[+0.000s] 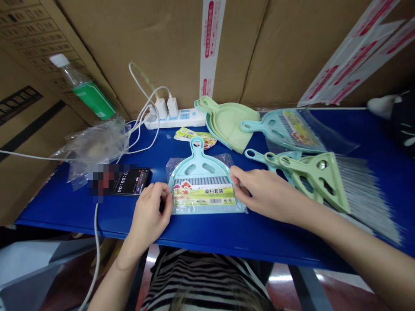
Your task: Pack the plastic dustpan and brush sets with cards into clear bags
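A light blue mini dustpan-and-brush set [202, 179] in a clear plastic bag lies flat on the blue table [227, 235], with a printed label card across its front. My left hand [151, 211] pinches the bag's left edge. My right hand [259, 190] pinches the bag's right edge beside the label. Both hands have their fingers closed on the plastic.
Stacked green dustpans [228, 123], a bagged blue set [292, 129] and loose green and blue brushes [324, 177] lie to the right. A phone [129, 181], crumpled plastic bags [94, 147], a power strip with chargers [175, 116] and a bottle [84, 86] sit at left. Cardboard boxes [152, 47] wall the back.
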Demonstrator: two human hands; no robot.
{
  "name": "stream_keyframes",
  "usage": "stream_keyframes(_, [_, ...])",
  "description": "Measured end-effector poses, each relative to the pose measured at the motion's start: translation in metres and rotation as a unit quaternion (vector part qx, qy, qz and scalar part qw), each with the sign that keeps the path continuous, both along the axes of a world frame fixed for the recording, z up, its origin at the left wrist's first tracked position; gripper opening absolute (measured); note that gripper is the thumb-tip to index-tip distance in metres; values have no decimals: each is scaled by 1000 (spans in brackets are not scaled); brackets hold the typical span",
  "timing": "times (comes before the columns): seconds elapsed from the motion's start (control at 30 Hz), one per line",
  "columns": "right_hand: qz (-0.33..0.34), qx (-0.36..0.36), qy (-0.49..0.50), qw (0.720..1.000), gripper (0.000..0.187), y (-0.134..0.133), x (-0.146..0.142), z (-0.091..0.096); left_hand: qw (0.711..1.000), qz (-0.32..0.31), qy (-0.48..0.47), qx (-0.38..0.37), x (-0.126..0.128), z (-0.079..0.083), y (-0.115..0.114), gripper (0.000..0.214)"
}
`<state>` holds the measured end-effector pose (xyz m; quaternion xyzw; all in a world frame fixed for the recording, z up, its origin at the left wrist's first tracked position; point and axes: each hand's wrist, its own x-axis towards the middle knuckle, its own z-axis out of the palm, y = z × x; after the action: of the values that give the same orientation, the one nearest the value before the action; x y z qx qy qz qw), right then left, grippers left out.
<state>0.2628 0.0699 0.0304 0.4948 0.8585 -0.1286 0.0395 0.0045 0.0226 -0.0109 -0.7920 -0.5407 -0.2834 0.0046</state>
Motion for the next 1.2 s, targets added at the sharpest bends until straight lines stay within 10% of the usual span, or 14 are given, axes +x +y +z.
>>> stream_keyframes(0.67, [-69,-184,158,968,35,3,12,7,1000,16,-6,-22,-2,1,-4,16])
stream_keyframes(0.8, [-107,-244,329,906,54,-2,19,1,998,-39,-24,-35,-2,5,-8,16])
stream_keyframes(1.0, [-235,-258,612,709,71,-29,12,-25,975,-202,-16,-90,7,10,-11,18])
stream_keyframes(1.2, [-177,-274,638,698,55,-45,-11,-43,957,-257,18,-130,23,12,-14,20])
